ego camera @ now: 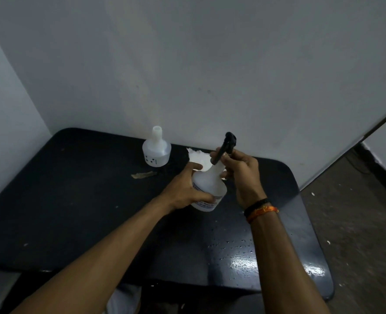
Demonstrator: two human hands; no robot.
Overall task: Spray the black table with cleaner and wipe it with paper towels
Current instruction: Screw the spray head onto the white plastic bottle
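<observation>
I am holding a translucent white plastic spray bottle (208, 189) over the middle of the black table (74, 200), tilted a little. My left hand (185, 191) is wrapping around its round, smooth body, thumb across the top and fingers (206, 197) curling over the printed label. My right hand (242, 173) is clenching around the neck, just under the black plastic trigger head (227, 146), which is sticking up above my knuckles. Black and orange thread bands (261, 210) are circling my right wrist. The tabletop is matte and scuffed on the left, glossy with beaded droplets (239, 245) near the right front corner. A crumpled white paper towel (199, 158) is lying just behind the bottle, near the wall. A second translucent bottle (156, 150), squat with a narrow open neck, is standing upright further left. A small tan scrap (143, 175) is lying flat between them.
</observation>
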